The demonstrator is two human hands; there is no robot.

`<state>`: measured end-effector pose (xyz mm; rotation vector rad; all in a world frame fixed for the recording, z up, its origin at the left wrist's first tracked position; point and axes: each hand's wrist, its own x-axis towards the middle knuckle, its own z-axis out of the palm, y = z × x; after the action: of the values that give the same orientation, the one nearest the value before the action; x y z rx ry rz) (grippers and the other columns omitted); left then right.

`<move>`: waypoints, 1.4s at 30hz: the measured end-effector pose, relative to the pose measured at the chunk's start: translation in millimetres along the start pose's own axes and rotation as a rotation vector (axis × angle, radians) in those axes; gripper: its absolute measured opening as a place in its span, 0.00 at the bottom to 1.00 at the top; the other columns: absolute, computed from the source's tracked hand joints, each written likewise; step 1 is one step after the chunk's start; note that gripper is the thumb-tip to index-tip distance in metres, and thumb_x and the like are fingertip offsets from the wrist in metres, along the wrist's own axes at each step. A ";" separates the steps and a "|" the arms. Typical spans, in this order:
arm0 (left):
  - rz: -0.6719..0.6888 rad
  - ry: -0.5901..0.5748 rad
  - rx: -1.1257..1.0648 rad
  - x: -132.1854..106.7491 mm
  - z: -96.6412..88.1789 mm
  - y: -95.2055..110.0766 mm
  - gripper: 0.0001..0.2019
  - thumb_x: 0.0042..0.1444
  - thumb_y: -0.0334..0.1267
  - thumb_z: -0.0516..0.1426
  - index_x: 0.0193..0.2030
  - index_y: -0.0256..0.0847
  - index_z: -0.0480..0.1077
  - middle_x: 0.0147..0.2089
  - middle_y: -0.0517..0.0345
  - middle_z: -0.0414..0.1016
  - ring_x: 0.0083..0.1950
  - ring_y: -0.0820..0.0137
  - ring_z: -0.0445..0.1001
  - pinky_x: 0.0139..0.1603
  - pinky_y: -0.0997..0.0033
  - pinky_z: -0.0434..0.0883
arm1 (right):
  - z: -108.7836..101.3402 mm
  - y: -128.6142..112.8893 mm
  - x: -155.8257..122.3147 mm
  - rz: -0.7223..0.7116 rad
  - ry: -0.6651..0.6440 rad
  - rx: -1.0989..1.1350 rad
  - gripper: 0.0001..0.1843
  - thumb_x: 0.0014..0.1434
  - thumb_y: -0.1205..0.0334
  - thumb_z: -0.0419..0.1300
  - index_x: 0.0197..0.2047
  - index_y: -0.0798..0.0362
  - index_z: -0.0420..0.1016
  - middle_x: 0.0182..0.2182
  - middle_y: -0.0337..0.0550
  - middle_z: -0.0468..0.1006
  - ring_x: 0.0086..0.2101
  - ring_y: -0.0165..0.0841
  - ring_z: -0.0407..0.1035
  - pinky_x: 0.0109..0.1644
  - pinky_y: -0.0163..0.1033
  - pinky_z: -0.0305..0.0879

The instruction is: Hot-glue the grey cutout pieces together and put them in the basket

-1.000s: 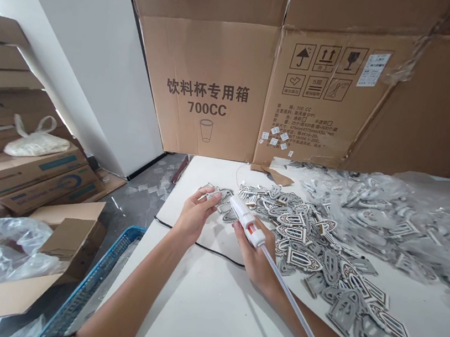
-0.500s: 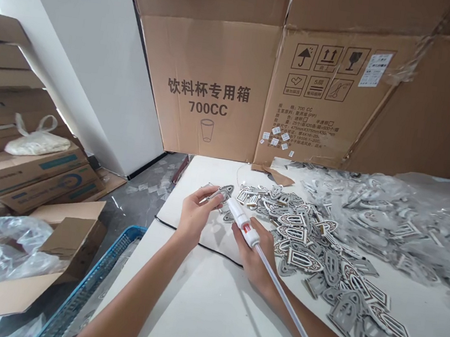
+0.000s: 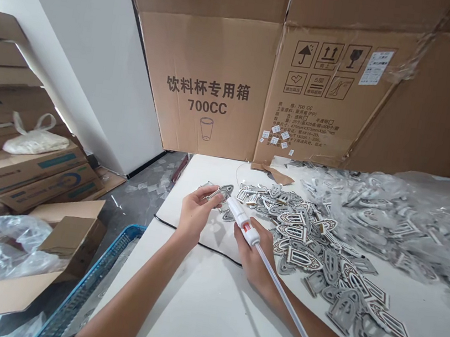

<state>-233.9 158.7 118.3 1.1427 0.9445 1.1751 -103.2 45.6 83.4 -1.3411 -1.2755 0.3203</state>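
My left hand [image 3: 197,209] pinches a small grey arch-shaped piece [image 3: 223,190] with cut-out slots, holding it above the white table [image 3: 190,297]. In my right hand [image 3: 257,251] is a white hot glue gun [image 3: 242,222], a long clear glue stick [image 3: 282,294] jutting from its back end toward me. The gun's nozzle is close to the edge of the grey piece; whether they touch I cannot tell. Right of the gun lies a heap of similar arch-shaped pieces [image 3: 304,259], some grey, some white with dark patterns.
Clear plastic bags [image 3: 394,214] with more pieces cover the back right. Cardboard [image 3: 224,51] stands behind the table. A black cord [image 3: 217,252] crosses the tabletop. To the left are a blue basket [image 3: 82,288], an open carton [image 3: 2,293] and stacked boxes [image 3: 41,165].
Almost nothing differs. Both hands, the grey piece and the glue gun keep nearly the same places; the view has shifted very slightly.
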 end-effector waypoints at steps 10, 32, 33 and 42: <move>0.006 -0.012 -0.009 -0.5 0.3 1.5 0.22 0.46 0.45 0.76 0.47 0.38 0.82 0.42 0.52 0.85 0.41 0.64 0.81 0.49 0.61 0.78 | 0.2 1.0 -0.5 0.023 -0.009 0.024 0.16 0.69 0.59 0.58 0.29 0.50 0.61 0.26 0.33 0.66 0.26 0.30 0.57 0.33 0.38 0.52; 0.362 0.009 0.270 5.7 -6.0 0.4 0.09 0.56 0.41 0.70 0.43 0.44 0.83 0.46 0.51 0.85 0.46 0.63 0.81 0.51 0.63 0.75 | -4.5 -4.7 1.9 0.176 -0.063 0.055 0.21 0.69 0.45 0.60 0.30 0.49 0.71 0.24 0.36 0.71 0.27 0.34 0.64 0.34 0.37 0.59; 0.332 0.028 0.250 6.9 -6.7 -0.8 0.11 0.55 0.41 0.70 0.44 0.44 0.83 0.46 0.51 0.85 0.45 0.63 0.81 0.50 0.63 0.75 | -5.3 -6.0 2.9 0.160 -0.066 0.054 0.20 0.69 0.46 0.60 0.29 0.49 0.70 0.24 0.36 0.71 0.27 0.34 0.64 0.34 0.38 0.59; -0.008 -0.207 0.374 -6.2 -0.7 -16.8 0.20 0.43 0.35 0.74 0.45 0.43 0.82 0.45 0.52 0.83 0.31 0.68 0.74 0.35 0.66 0.71 | -10.4 0.9 3.5 0.079 0.248 0.034 0.18 0.70 0.46 0.61 0.34 0.49 0.74 0.26 0.37 0.72 0.28 0.34 0.66 0.37 0.39 0.64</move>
<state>-232.3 152.4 101.5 1.5257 1.0313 0.8720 -93.2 43.2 87.1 -1.3591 -1.0085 0.2218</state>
